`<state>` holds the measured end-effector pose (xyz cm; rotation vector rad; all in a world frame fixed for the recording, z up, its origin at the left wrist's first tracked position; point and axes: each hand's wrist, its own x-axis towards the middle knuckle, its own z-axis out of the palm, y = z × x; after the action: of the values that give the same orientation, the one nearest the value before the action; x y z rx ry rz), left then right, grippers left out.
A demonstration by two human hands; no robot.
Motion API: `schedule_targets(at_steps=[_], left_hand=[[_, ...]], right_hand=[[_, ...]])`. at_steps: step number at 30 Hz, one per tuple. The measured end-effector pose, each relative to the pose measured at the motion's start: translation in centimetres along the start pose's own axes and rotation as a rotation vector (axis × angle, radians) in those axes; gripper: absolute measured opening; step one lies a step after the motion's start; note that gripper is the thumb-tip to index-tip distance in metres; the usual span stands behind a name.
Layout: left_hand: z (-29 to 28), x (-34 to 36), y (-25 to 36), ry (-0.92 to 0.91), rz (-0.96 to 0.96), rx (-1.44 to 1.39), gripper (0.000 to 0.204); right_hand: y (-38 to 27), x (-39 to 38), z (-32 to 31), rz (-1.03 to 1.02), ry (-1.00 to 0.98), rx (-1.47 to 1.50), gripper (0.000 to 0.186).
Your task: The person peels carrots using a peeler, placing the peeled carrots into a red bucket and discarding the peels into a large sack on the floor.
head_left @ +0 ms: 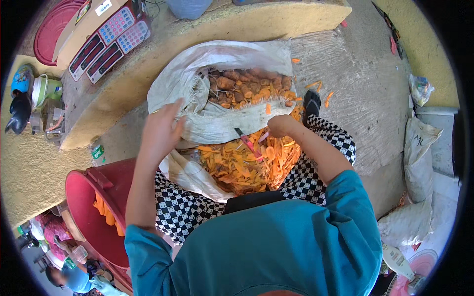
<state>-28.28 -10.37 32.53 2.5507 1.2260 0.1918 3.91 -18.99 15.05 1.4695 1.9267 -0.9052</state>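
A white woven sack (222,54) lies in front of me, its mouth turned back around many unpeeled carrots (247,86). My left hand (164,126) is over the sack's left side, fingers apart and a little blurred, with nothing seen in it. My right hand (281,126) is closed around a slim pale pink tool (263,137), mostly hidden by the fingers. Just left of that hand, a red-handled cutter (249,144) with a dark end lies on a heap of orange carrot peelings (232,165) between my legs.
A red tub (81,197) with peeled carrots (106,212) stands at my left. Scales (106,47) rest on the ledge beyond. White sacks (419,158) line the right side. Loose peelings (328,98) lie by my shoe. Another person (76,278) is at the lower left.
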Motion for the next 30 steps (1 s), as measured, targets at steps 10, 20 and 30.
schedule_targets(at_steps=[10,20,30], left_hand=[[26.0,6.2,-3.0,-0.467,-0.018,0.088,0.056],[28.8,5.5,-3.2,-1.000,0.015,-0.226,0.048],[28.0,2.9,-0.3,-1.094,0.123,-0.028,0.048]], right_hand=[[1.8,-1.7,-0.4,0.034,-0.050,0.055,0.023],[3.3,-2.3,0.6,0.075,-0.049,0.053,0.022],[-1.2,-0.9,3.1,-0.183,-0.220,0.051,0.034]])
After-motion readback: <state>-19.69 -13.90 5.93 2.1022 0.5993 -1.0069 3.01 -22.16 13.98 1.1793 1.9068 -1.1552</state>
